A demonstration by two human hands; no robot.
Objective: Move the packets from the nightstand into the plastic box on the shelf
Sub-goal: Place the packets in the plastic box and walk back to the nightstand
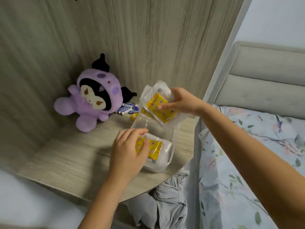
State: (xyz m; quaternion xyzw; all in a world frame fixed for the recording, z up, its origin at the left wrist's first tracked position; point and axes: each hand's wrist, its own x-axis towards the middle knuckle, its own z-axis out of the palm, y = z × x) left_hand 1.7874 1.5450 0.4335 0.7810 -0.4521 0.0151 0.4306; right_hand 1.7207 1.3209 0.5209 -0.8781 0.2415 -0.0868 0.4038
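Two white packets with yellow star-and-moon labels are over the wooden nightstand point(66, 162). My right hand point(179, 101) grips one packet point(158, 104) and holds it tilted above the nightstand's far right side. The second packet point(158, 152) lies flat near the front right edge, and my left hand point(128, 152) has its fingers curled over that packet's left end. A clear plastic flap point(140, 123) hangs between the two packets. No plastic box or shelf is in view.
A purple plush toy point(92, 100) sits against the wood-grain back panel. Several blue batteries point(127, 109) lie beside it. A grey cloth point(166, 200) hangs below the nightstand's front edge. A bed with a floral sheet point(247, 154) and padded headboard stands to the right.
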